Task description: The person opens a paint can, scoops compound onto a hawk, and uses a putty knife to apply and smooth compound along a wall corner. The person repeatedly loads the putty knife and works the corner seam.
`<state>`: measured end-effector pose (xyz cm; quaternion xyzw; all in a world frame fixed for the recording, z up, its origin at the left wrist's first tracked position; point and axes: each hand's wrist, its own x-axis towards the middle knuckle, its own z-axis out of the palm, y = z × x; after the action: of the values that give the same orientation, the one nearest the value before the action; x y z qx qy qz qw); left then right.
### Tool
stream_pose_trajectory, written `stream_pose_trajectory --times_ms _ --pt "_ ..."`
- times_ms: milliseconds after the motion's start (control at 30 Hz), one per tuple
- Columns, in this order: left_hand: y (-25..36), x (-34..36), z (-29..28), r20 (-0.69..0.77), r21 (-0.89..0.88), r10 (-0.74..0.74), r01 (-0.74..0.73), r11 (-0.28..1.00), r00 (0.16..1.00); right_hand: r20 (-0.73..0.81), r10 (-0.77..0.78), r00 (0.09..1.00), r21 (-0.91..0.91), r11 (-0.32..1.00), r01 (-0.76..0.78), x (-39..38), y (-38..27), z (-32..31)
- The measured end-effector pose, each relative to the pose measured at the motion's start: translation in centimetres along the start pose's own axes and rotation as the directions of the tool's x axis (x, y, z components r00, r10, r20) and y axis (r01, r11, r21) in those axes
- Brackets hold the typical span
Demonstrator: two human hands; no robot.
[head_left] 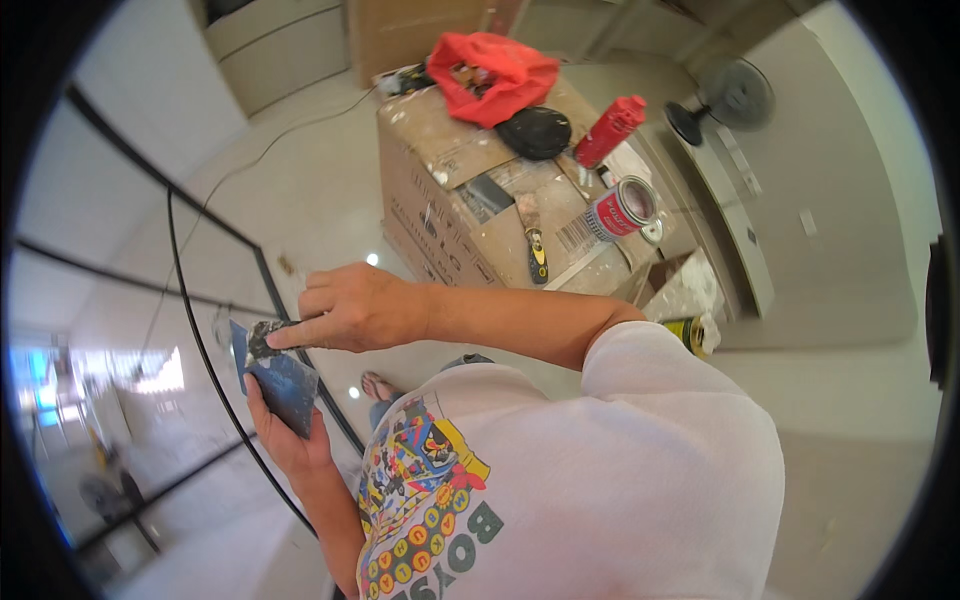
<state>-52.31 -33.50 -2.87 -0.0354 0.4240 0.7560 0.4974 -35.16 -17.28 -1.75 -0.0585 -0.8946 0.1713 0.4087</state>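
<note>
Far left, frame: from my remote station I see a black metal frame (125, 138) with glass-like panes; both hands work just beside it.
Plate: a dark blue-grey, flat, smooth-faced plate (288, 385), tilted in the air in front of the frame, in the left hand (290, 452).
Left grip: closed round the plate's lower part, thumb and fingers at opposite edges.
Smeared piece: a dark, short piece coated with whitish paste (264, 342), at the plate's upper end; I note a thin bluish edge beside it, but cannot tell which object that belongs to.
Right grip: the right hand (365, 310) holds the smeared piece, index finger laid along it, other fingers curled.
Centre, support: a large brown cardboard box (430, 225), spotted with white, beyond the right forearm.
On the box, left part: an open red plastic bag (495, 75) with contents I cannot make out; a dark grey flat sheet (487, 197) nearer me.
On the box, middle: a rounded black flat object (535, 133) touching the bag; a putty knife with black-and-yellow handle (536, 255), blade pointing away.
On the box, right part: a red plastic bottle (608, 133), tilted in my view; an open silver tin with red label (620, 210).
Far right: a grey fan (738, 95), well apart from both hands.
</note>
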Motion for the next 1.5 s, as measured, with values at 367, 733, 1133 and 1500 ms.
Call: stream_pose_trajectory --times_ms 367,733,1133,1500 --pt "4.9 22.8 13.9 0.398 0.227 -0.235 0.153 0.962 0.887 -0.250 0.392 0.885 -0.281 0.846 -0.454 3.5 11.4 -2.6" --pt "1.9 44.7 29.7 0.560 0.405 -0.063 -0.207 0.891 0.826 -0.150 0.954 0.261 0.557 0.300 -0.775 12.3 29.6 -3.5" --pt "-4.1 66.3 51.2 0.706 0.288 -0.106 -0.147 0.946 0.700 -0.251 0.968 -0.012 0.854 0.215 -0.473 20.7 53.1 -9.8" --pt "-14.4 72.0 69.7 0.923 0.351 -0.376 -0.579 0.736 0.082 -0.578 0.761 -0.296 0.713 0.294 -0.636 20.1 67.1 -18.8"
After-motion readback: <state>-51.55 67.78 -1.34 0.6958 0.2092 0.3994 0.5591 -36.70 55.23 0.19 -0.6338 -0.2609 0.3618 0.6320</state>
